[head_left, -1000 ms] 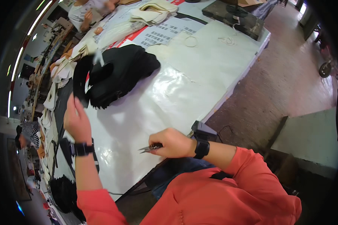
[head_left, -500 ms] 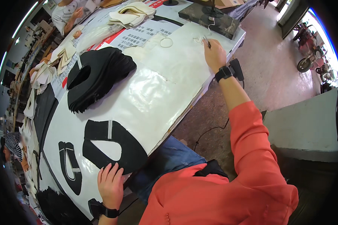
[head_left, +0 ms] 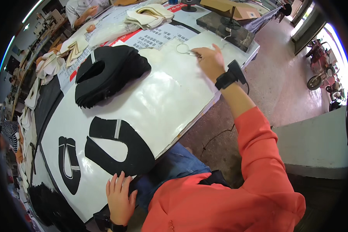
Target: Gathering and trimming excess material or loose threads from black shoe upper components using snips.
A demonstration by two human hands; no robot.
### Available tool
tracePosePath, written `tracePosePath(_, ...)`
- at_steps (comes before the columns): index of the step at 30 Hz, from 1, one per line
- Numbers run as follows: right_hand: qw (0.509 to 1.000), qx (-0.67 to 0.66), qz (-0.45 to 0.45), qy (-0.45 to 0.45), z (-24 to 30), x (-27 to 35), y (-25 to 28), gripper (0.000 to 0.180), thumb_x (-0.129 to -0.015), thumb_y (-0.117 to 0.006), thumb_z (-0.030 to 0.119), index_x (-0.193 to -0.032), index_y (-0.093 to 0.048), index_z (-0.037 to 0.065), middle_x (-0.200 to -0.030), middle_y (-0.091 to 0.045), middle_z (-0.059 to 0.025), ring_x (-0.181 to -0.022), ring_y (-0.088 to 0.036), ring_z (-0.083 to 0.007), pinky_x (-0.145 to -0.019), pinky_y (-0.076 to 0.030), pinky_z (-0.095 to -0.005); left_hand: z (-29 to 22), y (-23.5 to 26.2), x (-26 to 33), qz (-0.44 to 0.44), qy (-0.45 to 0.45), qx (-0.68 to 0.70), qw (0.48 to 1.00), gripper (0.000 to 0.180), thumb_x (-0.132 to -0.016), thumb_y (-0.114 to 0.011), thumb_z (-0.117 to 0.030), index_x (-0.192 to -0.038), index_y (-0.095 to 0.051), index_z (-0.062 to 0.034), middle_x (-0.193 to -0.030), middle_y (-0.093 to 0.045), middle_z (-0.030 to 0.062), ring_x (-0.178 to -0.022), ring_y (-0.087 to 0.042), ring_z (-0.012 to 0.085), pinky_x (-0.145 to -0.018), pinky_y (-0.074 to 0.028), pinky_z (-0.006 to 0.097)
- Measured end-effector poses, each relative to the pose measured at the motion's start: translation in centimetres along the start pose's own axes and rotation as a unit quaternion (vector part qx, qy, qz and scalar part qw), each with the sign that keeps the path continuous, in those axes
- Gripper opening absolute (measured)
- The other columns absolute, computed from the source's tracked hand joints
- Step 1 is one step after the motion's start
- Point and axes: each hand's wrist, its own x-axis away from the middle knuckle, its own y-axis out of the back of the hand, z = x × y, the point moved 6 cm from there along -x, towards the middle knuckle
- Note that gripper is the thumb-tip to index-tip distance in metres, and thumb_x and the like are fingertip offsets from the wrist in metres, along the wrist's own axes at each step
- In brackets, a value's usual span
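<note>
My left hand lies with its fingers stretched out, the tips at the near edge of a black U-shaped piece like a shoe upper. A pale strip crosses that piece. At the far right of the table, my right hand is closed on a small metal tool, mostly hidden by the fingers. A thin pale loop lies just left of those fingers. Left of the U-shaped piece is a smaller black piece with pale lines. Beyond it stands a thick stack of black pieces.
The white-topped table ends along my right side. A dark slab with a spindle stands at its far right corner, near a cardboard box. Pale cut pieces lie farther back. Another person sits across the table.
My right hand has moved left, next to the pale loop. My left hand has drawn back to the U-shaped piece's edge. The gap between that piece's left ends is wider. The view has shifted slightly.
</note>
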Motion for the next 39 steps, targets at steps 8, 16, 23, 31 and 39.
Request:
tracePosePath(8, 0.971, -0.171, 0.093, 0.142, 14.8, 3.0, 2.8, 0.036, -0.073, -0.062, -0.001, -0.105, -0.064, 0.016, -0.079, -0.068, 0.0006, -0.077, -0.066, -0.0135, -0.096, -0.044, -0.0401, 1.0, -0.6, 0.6, -0.08, 0.029, 0.097, 0.992, 0.041, -0.079, -0.066, -0.011, -0.118, -0.057, -0.0007, -0.126, -0.058, 0.0151, -0.123, -0.046, 0.0384, -0.106, -0.031, 0.048)
tracePosePath(16, 0.929, -0.265, 0.115, 0.23, 23.9, 5.2, 5.2, 0.022, -0.07, -0.063, 0.001, -0.088, -0.065, 0.013, -0.072, -0.062, -0.0012, -0.07, -0.062, -0.0194, -0.091, -0.045, -0.0394, 1.2, -0.9, 1.5, -0.136, 0.054, 0.195, 0.97, 0.032, -0.083, -0.059, -0.002, -0.115, -0.06, 0.0, -0.122, -0.061, 0.0143, -0.123, -0.049, 0.0349, -0.103, -0.036, 0.042)
tracePosePath(23, 0.829, -0.469, 0.183, 0.244, 32.5, 9.1, 6.8, 0.017, -0.072, -0.061, 0.002, -0.086, -0.065, 0.01, -0.068, -0.061, -0.0022, -0.067, -0.061, -0.0206, -0.092, -0.045, -0.0413, 2.8, -0.9, 1.8, -0.198, 0.095, 0.267, 0.938, 0.028, -0.08, -0.061, 0.0, -0.108, -0.063, -0.0006, -0.115, -0.064, 0.0143, -0.116, -0.054, 0.0363, -0.098, -0.041, 0.042)
tracePosePath(31, 0.706, -0.62, 0.341, 0.028, 34.9, 9.5, 5.7, 0.015, -0.077, -0.069, -0.002, -0.09, -0.07, 0.005, -0.082, -0.068, -0.0091, -0.074, -0.065, -0.0194, -0.067, -0.053, -0.0259, 4.6, -1.5, 1.7, -0.238, 0.131, 0.342, 0.9, 0.024, -0.084, -0.062, -0.002, -0.107, -0.064, -0.0013, -0.107, -0.066, 0.0131, -0.101, -0.062, 0.0309, -0.089, -0.047, 0.036)
tracePosePath(39, 0.582, -0.667, 0.396, -0.242, 31.7, 8.8, 1.5, 0.022, -0.085, -0.068, 0.016, -0.099, -0.067, -0.001, -0.093, -0.071, -0.0057, -0.084, -0.057, -0.0061, -0.079, -0.045, -0.0224, 4.9, -0.8, -0.6, -0.265, 0.163, 0.503, 0.806, 0.024, -0.09, -0.061, -0.007, -0.113, -0.061, -0.0008, -0.106, -0.063, 0.008, -0.084, -0.059, 0.0129, -0.075, -0.048, 0.025)
